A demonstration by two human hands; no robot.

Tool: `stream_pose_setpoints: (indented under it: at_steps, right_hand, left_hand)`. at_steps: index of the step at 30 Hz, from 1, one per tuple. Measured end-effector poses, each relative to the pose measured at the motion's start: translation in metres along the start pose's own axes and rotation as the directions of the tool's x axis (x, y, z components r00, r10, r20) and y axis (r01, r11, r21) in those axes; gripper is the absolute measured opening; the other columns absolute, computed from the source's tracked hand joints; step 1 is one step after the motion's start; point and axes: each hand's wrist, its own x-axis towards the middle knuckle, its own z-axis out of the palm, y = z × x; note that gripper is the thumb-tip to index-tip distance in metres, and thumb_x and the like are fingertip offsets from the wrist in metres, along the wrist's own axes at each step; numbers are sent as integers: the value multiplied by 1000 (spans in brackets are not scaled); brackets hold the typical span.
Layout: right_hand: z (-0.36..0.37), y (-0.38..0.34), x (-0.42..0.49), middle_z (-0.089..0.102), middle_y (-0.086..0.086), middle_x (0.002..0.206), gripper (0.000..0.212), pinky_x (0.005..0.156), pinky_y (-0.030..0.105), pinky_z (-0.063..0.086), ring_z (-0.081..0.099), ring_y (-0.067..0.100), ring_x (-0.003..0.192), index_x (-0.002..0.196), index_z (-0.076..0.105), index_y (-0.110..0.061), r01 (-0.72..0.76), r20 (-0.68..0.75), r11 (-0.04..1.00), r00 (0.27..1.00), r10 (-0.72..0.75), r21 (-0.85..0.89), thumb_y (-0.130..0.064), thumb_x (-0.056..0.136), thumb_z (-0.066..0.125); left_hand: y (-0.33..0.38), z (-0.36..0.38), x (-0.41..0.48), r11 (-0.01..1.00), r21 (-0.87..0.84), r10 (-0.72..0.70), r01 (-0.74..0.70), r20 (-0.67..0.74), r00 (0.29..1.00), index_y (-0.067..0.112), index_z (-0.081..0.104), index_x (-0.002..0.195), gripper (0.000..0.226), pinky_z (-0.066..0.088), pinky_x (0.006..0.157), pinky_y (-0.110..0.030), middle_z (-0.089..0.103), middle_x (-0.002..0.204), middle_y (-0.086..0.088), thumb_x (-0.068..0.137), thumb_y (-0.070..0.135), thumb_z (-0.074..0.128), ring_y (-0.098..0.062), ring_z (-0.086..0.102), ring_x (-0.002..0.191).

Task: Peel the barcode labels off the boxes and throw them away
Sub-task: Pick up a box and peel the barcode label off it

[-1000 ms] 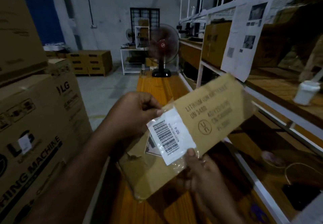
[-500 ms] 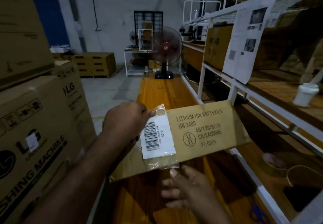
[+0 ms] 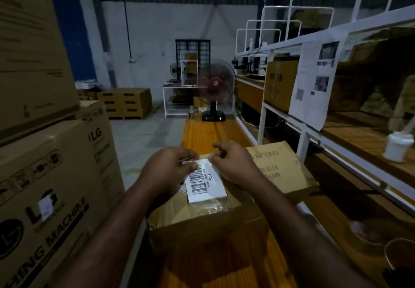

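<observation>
A flat brown cardboard box (image 3: pixel 278 175) printed with battery markings lies across the orange bench in front of me. A white barcode label (image 3: pixel 205 184) under clear tape sits on its top face. My left hand (image 3: pixel 166 170) presses on the label's far left corner, thumb on the barcode. My right hand (image 3: pixel 233 164) pinches the label's far edge between thumb and fingers. Whether that edge has lifted off the cardboard is hidden by my fingers.
Large washing machine cartons (image 3: pixel 45 186) stack up on the left. A white metal rack (image 3: pixel 303 130) with boxes, a hanging paper sheet (image 3: pixel 314 85) and a white bottle (image 3: pixel 398 145) runs along the right. A fan (image 3: pixel 214 89) stands at the bench's (image 3: pixel 202 134) far end.
The box came down from a raised, tilted hold to lie flat on the bench. My right hand moved from under the box up onto the label's far edge.
</observation>
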Motion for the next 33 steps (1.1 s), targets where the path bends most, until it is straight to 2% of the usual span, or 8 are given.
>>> stream_pose_setpoints:
  at_steps: [3, 8, 12, 18, 21, 25, 28, 33]
  right_hand:
    - [6, 7, 5, 53, -8, 102, 49, 71, 30, 56, 60, 8, 85, 135, 57, -20, -20, 10, 1000, 1000, 20, 1, -24, 88, 68]
    - [14, 16, 9, 54, -9, 100, 22, 65, 22, 51, 59, 4, 84, 109, 69, -26, 41, -58, 997, 997, -45, -60, -30, 87, 70]
    - [27, 23, 14, 58, -12, 94, 6, 72, 37, 56, 60, 6, 83, 93, 72, -29, 57, -173, 997, 983, -64, -45, -32, 89, 69]
    - [34, 29, 22, 60, -11, 92, 7, 72, 36, 54, 59, 4, 82, 92, 74, -27, 67, -213, 998, 975, -66, -4, -27, 90, 67]
    - [33, 29, 28, 60, -10, 92, 6, 73, 36, 54, 60, 5, 82, 90, 73, -26, 81, -229, 995, 971, -66, 55, -25, 90, 67]
    - [32, 31, 36, 62, -11, 93, 6, 75, 40, 54, 60, 6, 84, 90, 71, -27, 97, -198, 994, 976, -88, 39, -27, 91, 65]
    - [33, 32, 33, 65, -12, 92, 6, 73, 41, 55, 62, 6, 83, 91, 70, -27, 123, -179, 991, 977, -111, 56, -27, 92, 64]
    - [24, 37, 43, 69, -9, 93, 17, 68, 45, 61, 69, 8, 79, 102, 61, -37, 47, 11, 963, 999, -52, 265, -28, 88, 68]
  left_hand:
    - [-6, 5, 0, 997, -71, 13, -15, -31, 999, 33, 72, 100, 14, 57, 56, -39, 63, 97, 15, 87, 28, 71, -9, 63, 54]
    - [-14, 11, 8, 996, -73, 45, -52, -96, 994, 34, 71, 93, 7, 53, 53, -29, 57, 98, 18, 90, 28, 67, -4, 60, 58]
    - [-19, 13, 16, 996, -57, 56, -64, -133, 990, 36, 69, 89, 6, 50, 56, -30, 58, 94, 16, 91, 32, 64, -3, 60, 59]
    - [-27, 15, 24, 993, 29, 120, -116, -177, 977, 37, 67, 90, 7, 46, 75, -36, 58, 91, 17, 92, 33, 61, -7, 50, 90]
    - [-24, 14, 28, 992, 37, 127, -123, -182, 975, 34, 67, 92, 8, 44, 76, -34, 56, 87, 19, 93, 31, 60, -8, 49, 93]
    - [-22, 13, 30, 996, -3, 92, -94, -173, 981, 35, 66, 96, 7, 50, 80, -37, 56, 90, 21, 90, 34, 64, -4, 52, 92]
    - [-27, 13, 29, 992, -126, 2, -15, -109, 994, 39, 64, 107, 30, 55, 82, -40, 59, 91, 18, 81, 31, 76, -1, 59, 90]
    - [-33, 15, 39, 932, -357, -83, 63, -42, 996, 44, 63, 109, 43, 57, 80, -53, 68, 91, 11, 77, 19, 80, -17, 68, 94]
